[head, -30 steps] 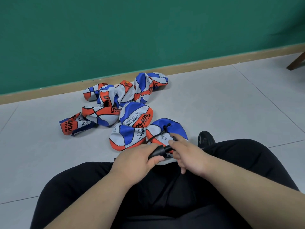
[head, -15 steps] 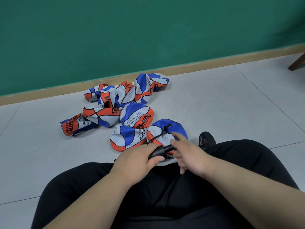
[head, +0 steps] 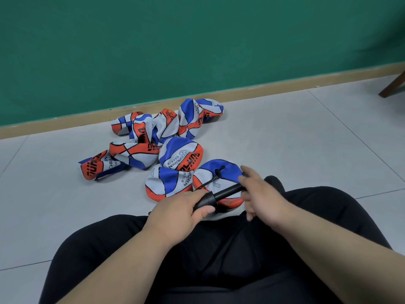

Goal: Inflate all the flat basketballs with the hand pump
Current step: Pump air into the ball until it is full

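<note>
The left hand (head: 182, 212) grips the black pump (head: 221, 195); the right hand (head: 262, 195) holds its far end. Its hose (head: 208, 182) goes to a flat ball (head: 209, 168) on the floor (head: 306, 139) by the legs (head: 328, 207). A hard tug could pop the hose out.

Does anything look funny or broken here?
The basketballs heaped on the floor look squashed and folded: they hold no air. No tears show. The left hand and right hand hold the pump; its hose runs to the nearest ball.
</note>
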